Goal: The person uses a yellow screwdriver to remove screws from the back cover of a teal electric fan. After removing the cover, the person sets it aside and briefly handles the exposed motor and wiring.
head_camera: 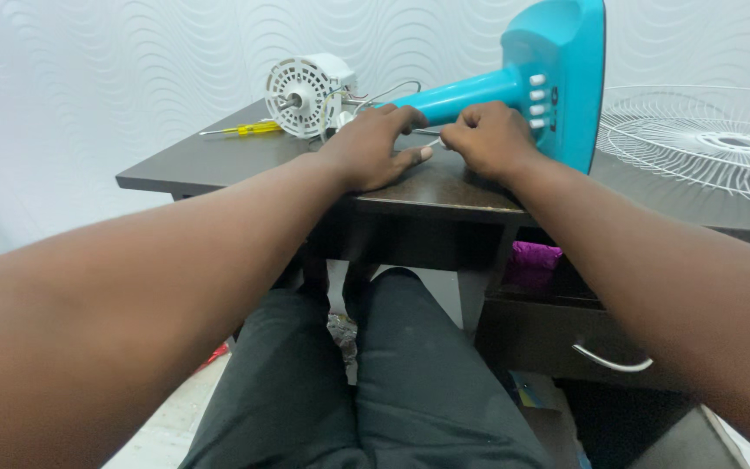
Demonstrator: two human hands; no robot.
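A turquoise fan stand (557,78) lies on its side on the dark table (219,161), its neck pointing left to a white motor housing (305,94) with loose wires. My left hand (373,148) rests palm down on the table beside the neck. Close by, my right hand (490,139) is curled around a thin metal tool whose tip shows between the two hands, just in front of the stand's button panel.
A yellow-handled screwdriver (249,129) lies at the table's back left. A white wire fan guard (705,139) rests at the right. A drawer with a metal handle (611,360) hangs below the tabletop, and my legs in dark trousers are under the edge.
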